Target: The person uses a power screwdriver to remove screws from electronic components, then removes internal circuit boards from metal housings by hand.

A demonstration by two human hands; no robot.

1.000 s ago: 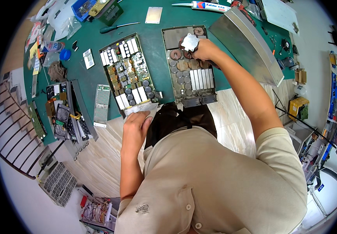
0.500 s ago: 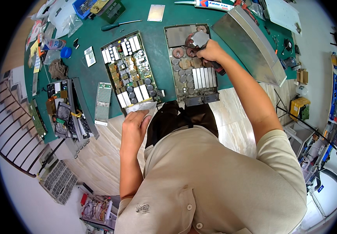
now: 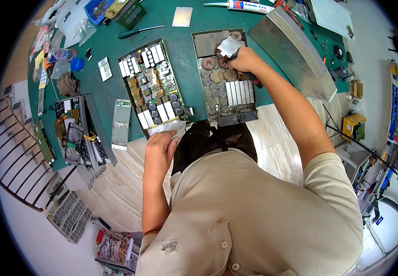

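Note:
My right hand (image 3: pixel 245 61) is wrapped around the grip of a cordless drill (image 3: pixel 230 47). The drill is over the far part of the right-hand open power unit (image 3: pixel 219 85), which has copper coils, round capacitors and pale heat sinks; its bit is hidden. At the near edge of the left-hand open power unit (image 3: pixel 152 85), my left hand (image 3: pixel 162 146) has its fingers curled closed on a clear plastic bag (image 3: pixel 175 125). That unit holds white blocks, capacitors and small parts. What is in the bag, if anything, I cannot make out.
A bent metal cover (image 3: pixel 293 53) lies right of the units on the green bench (image 3: pixel 180 48). Farther back are a screwdriver (image 3: pixel 139 31), a sealant tube (image 3: pixel 240 5) and a parts box (image 3: pixel 127 14). Left stand a perforated panel (image 3: pixel 121 124) and a pile of dismantled electronics (image 3: pixel 75 138).
The drill in my right hand has tilted and shifted slightly left, so its back end catches more light. My left hand stays almost in place at the bag.

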